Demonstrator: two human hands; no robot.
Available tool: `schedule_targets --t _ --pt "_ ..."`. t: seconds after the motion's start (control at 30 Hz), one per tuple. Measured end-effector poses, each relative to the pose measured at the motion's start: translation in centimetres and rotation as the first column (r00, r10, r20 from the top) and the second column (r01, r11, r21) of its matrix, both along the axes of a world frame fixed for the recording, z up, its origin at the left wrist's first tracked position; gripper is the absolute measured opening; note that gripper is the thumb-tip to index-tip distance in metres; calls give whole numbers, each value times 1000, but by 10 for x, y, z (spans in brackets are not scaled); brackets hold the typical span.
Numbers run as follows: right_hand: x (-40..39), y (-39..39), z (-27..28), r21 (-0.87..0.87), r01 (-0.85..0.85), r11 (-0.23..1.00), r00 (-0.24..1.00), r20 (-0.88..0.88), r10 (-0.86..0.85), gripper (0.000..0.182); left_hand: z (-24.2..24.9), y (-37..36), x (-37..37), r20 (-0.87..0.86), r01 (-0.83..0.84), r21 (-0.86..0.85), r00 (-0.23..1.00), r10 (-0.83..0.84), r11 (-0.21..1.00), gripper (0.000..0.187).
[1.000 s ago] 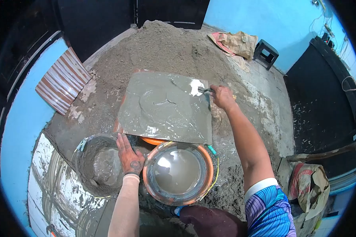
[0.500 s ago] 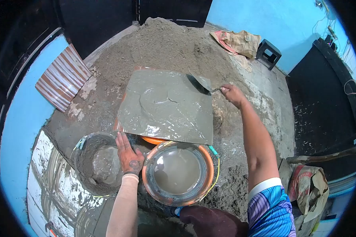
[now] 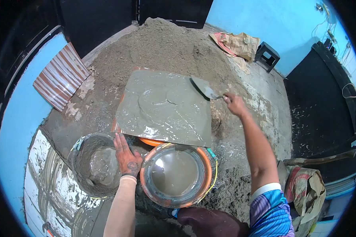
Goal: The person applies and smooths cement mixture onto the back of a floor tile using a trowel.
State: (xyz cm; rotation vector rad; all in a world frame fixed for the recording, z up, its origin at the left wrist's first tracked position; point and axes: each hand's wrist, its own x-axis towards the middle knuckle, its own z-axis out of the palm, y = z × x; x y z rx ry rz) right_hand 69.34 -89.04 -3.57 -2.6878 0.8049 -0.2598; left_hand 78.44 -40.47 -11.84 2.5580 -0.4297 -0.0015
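My right hand (image 3: 234,104) is wrapped round the handle of a trowel (image 3: 204,87), whose blade is at the right side of a mortar-covered board (image 3: 166,112). Wet grey mortar is spread over most of the board, with a few curved marks in its surface. My left hand (image 3: 128,158) lies with fingers stretched out, its fingertips near the board's front left corner. It rests between a mortar-caked bucket (image 3: 80,173) and an orange-rimmed bucket (image 3: 144,181) of cloudy water. Part of an orange container (image 3: 151,141) shows beneath the board.
A heap of sand (image 3: 162,47) rises behind the board. At the left leans a striped sheet (image 3: 62,77). A paper sack (image 3: 239,44) and a black stool (image 3: 267,56) stand at the back right. Another sack (image 3: 304,189) and a wooden handle (image 3: 324,159) lie at the right.
The trowel in my right hand has turned, so more of its blade's face shows, and has moved slightly down. My left hand stays at the board's front left corner.
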Motion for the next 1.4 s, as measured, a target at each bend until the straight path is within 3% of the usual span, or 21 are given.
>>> schedule_targets --t 0.17,0.27,0.33,0.43,0.53,0.83,1.17,1.27,1.4 --pt "6 6 -42 -53 66 996 998 12 -66 34 1 1 1 -11 10 -1 1000 -10 1000 92" --pt "-1 -3 -46 72 77 994 997 -24 -75 33 2 1 2 -16 46 58 999 -45 997 91" --pt "-13 -14 -52 60 51 997 999 -1 -51 33 6 -1 0 -10 60 109 998 -59 992 92" --pt "-18 -16 -47 114 79 990 997 1 -80 34 -11 6 3 10 14 -115 1000 -13 993 92" --pt "-21 -10 -32 149 86 985 996 -9 -86 33 -7 6 0 136 45 -162 990 -23 986 92" --pt "-15 -21 -41 120 68 990 998 5 -69 34 4 -1 1 -16 -12 95 1000 14 995 98" --pt "-74 -46 -48 108 209 972 977 -60 -203 35 10 -4 -1 -35 -9 114 999 13 993 100" --pt "-99 -60 -59 20 276 961 958 -78 -274 35 8 -4 1 -49 -14 146 999 21 989 97" --pt "-98 -47 -38 34 318 947 948 -12 -318 35 15 -5 -2 -64 -10 131 998 19 991 91"
